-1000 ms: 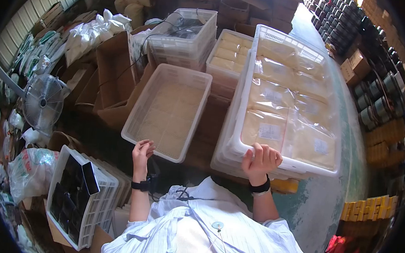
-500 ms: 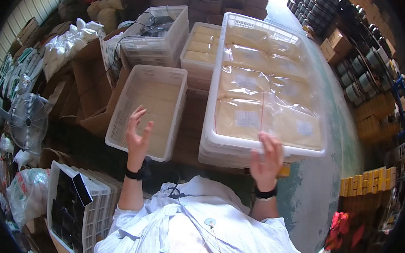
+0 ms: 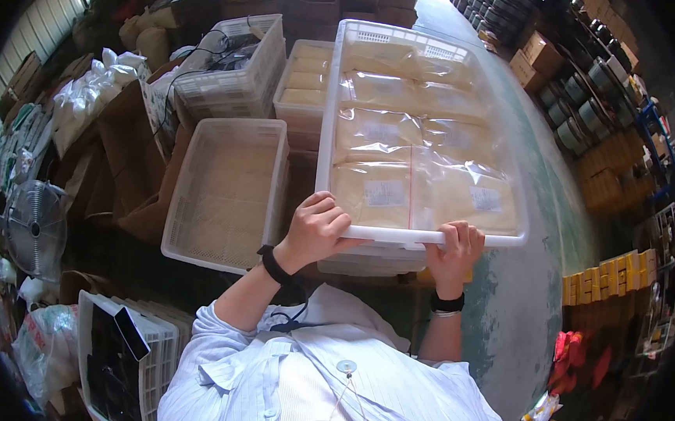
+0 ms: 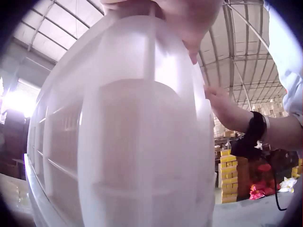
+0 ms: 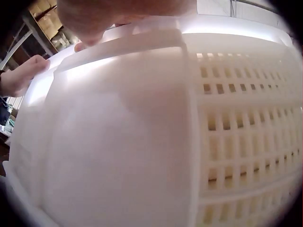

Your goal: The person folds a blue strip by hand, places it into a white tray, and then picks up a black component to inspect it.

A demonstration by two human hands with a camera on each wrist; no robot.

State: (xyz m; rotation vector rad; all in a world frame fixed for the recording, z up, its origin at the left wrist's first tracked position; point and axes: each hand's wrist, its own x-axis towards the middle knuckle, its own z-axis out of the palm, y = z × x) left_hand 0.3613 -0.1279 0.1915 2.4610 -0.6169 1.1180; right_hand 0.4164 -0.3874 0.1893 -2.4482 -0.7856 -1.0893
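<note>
A large white plastic crate (image 3: 398, 235) stands at the top of a stack, filled with clear bags of pale yellow contents (image 3: 372, 189) that carry white labels. My left hand (image 3: 317, 226) grips its near left corner, fingers over the rim. Farther right on the same near rim, my right hand (image 3: 454, 254) holds on with curled fingers. In the left wrist view the crate's ribbed wall (image 4: 142, 142) lies below the left hand (image 4: 189, 14). Slotted side panels (image 5: 246, 137) show in the right wrist view, under the right hand (image 5: 109, 14).
Left of the stack sits a lower crate (image 3: 278, 183) with a pale beige layer inside. Behind are another crate of yellow packs (image 3: 307, 79) and a crate holding cables (image 3: 213, 92). A fan (image 3: 35, 221) and a tilted crate of black items (image 3: 161, 355) stand at left.
My left hand has left the lower crate's near rim and come right to the filled crate's corner. My right hand loosened from the rim, then gripped it again. The head view has shifted right.
</note>
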